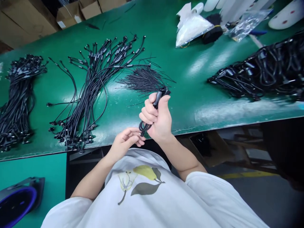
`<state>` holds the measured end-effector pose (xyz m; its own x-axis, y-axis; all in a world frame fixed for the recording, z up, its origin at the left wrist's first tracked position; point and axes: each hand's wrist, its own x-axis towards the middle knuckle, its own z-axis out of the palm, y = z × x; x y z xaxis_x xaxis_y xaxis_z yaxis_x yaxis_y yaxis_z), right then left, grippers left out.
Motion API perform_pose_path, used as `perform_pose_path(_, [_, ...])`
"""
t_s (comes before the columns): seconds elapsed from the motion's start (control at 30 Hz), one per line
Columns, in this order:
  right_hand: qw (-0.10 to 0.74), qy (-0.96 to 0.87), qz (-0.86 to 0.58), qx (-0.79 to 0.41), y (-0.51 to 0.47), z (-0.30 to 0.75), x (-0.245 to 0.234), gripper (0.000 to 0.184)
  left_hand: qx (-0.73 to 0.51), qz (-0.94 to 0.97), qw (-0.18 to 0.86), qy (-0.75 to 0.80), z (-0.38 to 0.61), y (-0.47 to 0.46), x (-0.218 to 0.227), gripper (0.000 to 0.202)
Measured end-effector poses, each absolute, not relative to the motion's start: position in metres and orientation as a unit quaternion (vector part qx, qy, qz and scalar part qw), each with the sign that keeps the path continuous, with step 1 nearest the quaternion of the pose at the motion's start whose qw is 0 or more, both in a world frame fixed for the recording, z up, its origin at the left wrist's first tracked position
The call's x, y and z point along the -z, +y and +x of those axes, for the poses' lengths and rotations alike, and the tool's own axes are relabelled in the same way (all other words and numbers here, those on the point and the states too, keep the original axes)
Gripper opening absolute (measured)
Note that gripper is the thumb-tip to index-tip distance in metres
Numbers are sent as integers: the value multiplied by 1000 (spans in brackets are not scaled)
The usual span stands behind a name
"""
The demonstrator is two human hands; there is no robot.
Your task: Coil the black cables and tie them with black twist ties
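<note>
A folded black cable (145, 126) is gripped in my right hand (161, 118), closed in a fist with the thumb up. Its thick grey-black connector end pokes out above the fingers, and a small loop hangs below them. My left hand (124, 141) is beside that loop, palm turned up, fingers loosely curled and apart; whether the fingertips touch the cable I cannot make out. Just beyond my right hand lies a heap of thin black ties (143, 79). Left of it spreads a bundle of loose black cables (89, 88) with small connectors at both ends.
Another cable bundle (21, 85) occupies the far left of the green table (185, 104). Coiled cables (261, 69) are piled at the right. White plastic bags (192, 27) and a black roll (213, 28) sit at the back. Cardboard boxes (30, 19) stand beyond the table's far edge.
</note>
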<state>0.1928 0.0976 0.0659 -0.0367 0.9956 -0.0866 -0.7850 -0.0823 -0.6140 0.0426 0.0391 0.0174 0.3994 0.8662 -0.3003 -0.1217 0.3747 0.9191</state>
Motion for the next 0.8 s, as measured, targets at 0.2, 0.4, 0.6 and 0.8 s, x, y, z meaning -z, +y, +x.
perform_pose_path(0.2, [617, -134, -88, -770, 100, 197, -54, 46, -374, 429, 698, 434, 45, 32, -29, 22])
perform_pose_path(0.4, [537, -88, 99, -833, 113, 200, -26, 42, -381, 423, 716, 404, 55, 28, -38, 18])
perform_pose_path(0.6, [549, -61, 130, -824, 114, 195, -22, 36, -382, 412, 723, 402, 61, 30, -39, 19])
perform_pose_path(0.8, [544, -77, 176, -816, 114, 196, -20, 32, -376, 412, 731, 392, 62, 30, -37, 20])
